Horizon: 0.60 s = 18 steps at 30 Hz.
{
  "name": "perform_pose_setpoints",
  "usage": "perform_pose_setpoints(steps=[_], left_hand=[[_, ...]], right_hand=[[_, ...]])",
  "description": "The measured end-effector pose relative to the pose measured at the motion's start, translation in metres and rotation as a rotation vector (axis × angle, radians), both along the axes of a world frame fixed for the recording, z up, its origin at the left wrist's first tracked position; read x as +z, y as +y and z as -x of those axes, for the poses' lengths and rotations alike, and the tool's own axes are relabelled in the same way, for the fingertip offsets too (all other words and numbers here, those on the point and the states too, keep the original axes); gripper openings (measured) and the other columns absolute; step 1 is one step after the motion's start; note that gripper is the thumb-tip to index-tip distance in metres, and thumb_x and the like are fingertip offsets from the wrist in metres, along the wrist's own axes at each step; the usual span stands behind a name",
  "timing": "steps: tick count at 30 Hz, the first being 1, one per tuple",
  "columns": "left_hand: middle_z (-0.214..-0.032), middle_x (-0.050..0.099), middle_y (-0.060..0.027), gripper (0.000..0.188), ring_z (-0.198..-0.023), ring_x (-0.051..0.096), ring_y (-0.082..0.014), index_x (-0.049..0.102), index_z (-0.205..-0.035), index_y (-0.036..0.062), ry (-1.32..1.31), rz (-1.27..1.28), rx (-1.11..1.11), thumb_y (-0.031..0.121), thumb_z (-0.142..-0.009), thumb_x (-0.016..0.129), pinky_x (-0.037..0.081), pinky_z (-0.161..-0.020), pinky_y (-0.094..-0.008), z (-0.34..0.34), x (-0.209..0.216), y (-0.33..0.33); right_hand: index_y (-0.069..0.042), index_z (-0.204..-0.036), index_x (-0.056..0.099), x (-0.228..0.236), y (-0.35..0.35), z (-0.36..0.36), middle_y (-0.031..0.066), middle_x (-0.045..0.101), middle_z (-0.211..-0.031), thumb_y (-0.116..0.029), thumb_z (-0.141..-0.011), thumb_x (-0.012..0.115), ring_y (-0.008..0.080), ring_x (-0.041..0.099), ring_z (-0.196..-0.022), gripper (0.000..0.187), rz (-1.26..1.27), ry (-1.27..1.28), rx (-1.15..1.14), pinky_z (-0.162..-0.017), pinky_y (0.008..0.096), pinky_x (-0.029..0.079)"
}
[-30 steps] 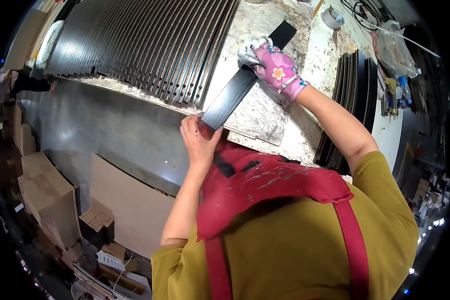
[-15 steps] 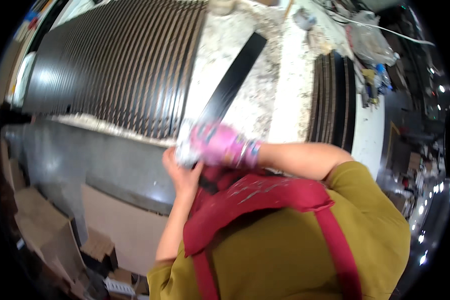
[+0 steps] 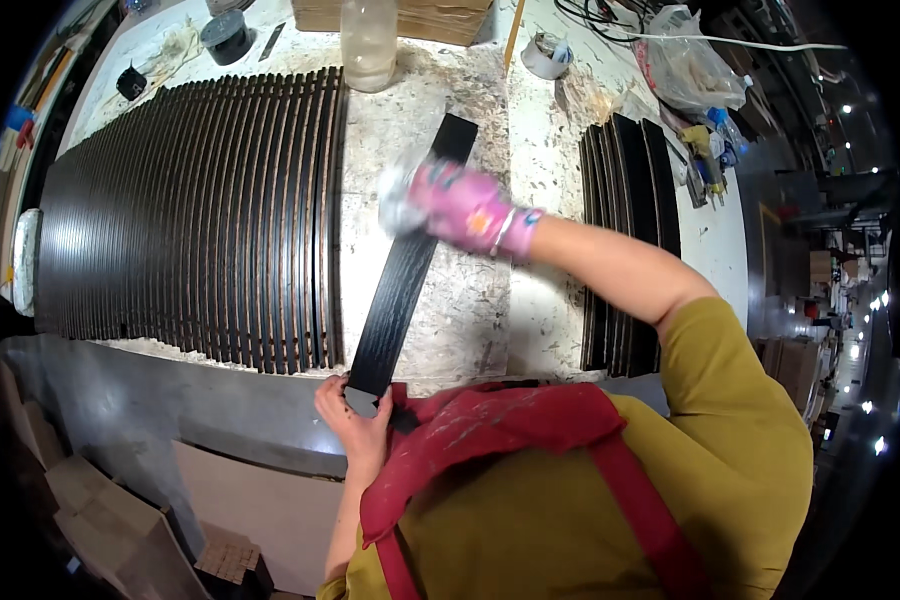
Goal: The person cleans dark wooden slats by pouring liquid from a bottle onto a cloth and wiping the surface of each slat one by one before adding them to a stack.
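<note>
A long black plank [image 3: 400, 290] lies slanted across the speckled workbench [image 3: 530, 300], its near end over the front edge. My left hand [image 3: 355, 420], bare, grips that near end from below. My right hand [image 3: 460, 205] wears a pink patterned glove and presses a whitish cloth [image 3: 398, 192] onto the plank's far half. The hand is motion-blurred. My red apron and mustard shirt fill the lower frame.
A wide row of dark slats [image 3: 190, 220] stands side by side at the left. A smaller stack of dark slats [image 3: 625, 200] lies at the right. A clear bottle [image 3: 368, 40], a plastic bag [image 3: 685, 65] and tools sit at the back. Cardboard boxes [image 3: 100, 520] are on the floor.
My right hand slid from the plank's far end down to its near end, then back up to the far half. My left hand stayed on the near end.
</note>
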<state>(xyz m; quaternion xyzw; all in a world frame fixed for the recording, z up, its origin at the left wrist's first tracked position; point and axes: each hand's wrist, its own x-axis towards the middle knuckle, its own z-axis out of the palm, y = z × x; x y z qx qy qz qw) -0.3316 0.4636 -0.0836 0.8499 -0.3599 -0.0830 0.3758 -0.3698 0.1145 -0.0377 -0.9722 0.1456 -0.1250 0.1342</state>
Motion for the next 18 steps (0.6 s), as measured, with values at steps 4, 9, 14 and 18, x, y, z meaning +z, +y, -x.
perform_pose_setpoints(steps=[4, 9, 14, 18], left_hand=[[-0.105, 0.047, -0.0180, 0.054, -0.099, 0.046, -0.0369, 0.047, -0.108, -0.0003, -0.052, -0.034, -0.044, 0.013, -0.065, 0.077, 0.037, -0.086, -0.0425, -0.002, 0.014, -0.006], [-0.101, 0.050, -0.0147, 0.058, -0.090, 0.051, -0.0313, 0.045, -0.119, -0.0023, -0.114, -0.063, -0.126, 0.012, -0.070, 0.073, 0.041, -0.081, -0.0387, 0.002, 0.038, -0.010], [-0.091, 0.058, -0.0088, 0.039, -0.078, 0.052, -0.0160, 0.049, -0.120, 0.0023, 1.745, 0.380, 0.093, 0.030, -0.096, 0.036, 0.044, -0.071, -0.0284, 0.014, 0.050, 0.002], [-0.094, 0.057, -0.0119, 0.045, -0.078, 0.054, -0.0184, 0.050, -0.109, 0.0026, 1.893, 0.439, 0.273, 0.043, -0.093, 0.040, 0.046, -0.069, -0.0306, 0.030, 0.050, -0.001]], right_hand=[[-0.015, -0.107, 0.062, -0.005, -0.084, 0.009, 0.0135, 0.063, -0.099, -0.008, -0.071, 0.048, 0.0284, 0.062, -0.086, 0.039, -0.031, -0.078, -0.204, -0.076, 0.0385, 0.052], [-0.008, -0.117, 0.058, 0.029, -0.140, 0.040, 0.0149, 0.064, -0.103, -0.035, -0.088, 0.057, 0.0271, 0.062, -0.094, 0.040, -0.118, -0.019, -0.568, -0.079, 0.0344, 0.050], [-0.018, -0.115, 0.059, 0.089, 0.013, 0.028, 0.0112, 0.060, -0.090, -0.006, -0.069, 0.061, 0.0215, 0.060, -0.074, 0.048, 0.229, -0.158, 0.124, -0.054, 0.0282, 0.054], [-0.010, -0.100, 0.059, 0.041, 0.138, 0.028, 0.0096, 0.063, -0.088, -0.008, -0.075, 0.053, 0.0231, 0.063, -0.070, 0.026, -0.231, 0.221, 0.547, -0.054, 0.0349, 0.053]])
